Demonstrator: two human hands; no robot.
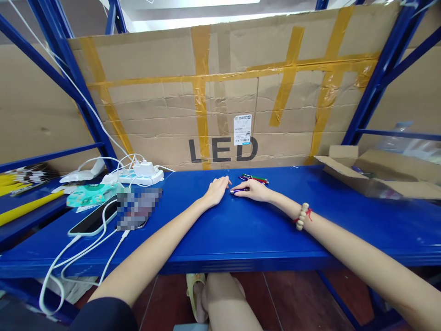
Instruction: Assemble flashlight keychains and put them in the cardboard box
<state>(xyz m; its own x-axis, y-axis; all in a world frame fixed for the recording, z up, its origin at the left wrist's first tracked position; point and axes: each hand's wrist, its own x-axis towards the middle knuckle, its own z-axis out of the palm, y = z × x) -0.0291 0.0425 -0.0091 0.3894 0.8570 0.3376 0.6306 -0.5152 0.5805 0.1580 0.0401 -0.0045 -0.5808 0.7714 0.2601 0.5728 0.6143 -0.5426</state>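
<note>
My right hand (256, 190) has its fingers closed on a slim dark purple pen (237, 190) with a silvery end, held low over the blue shelf top (220, 234). The pen's end points left, toward my left hand (217, 190), which lies on the shelf with its fingers stretched out and nothing visible in it. Just behind my right hand is a small group of pens, among them a green pen (260, 178) and a red one partly covered by the hand. My fingers hide the rest of the held pen.
At left are a phone (94, 219) with white cables, a blurred-out device (139, 209), a power strip (151, 175) and a teal packet (91, 195). An open cardboard box (347, 177) sits at right. A taped cardboard sheet (165, 115) stands behind, between blue posts.
</note>
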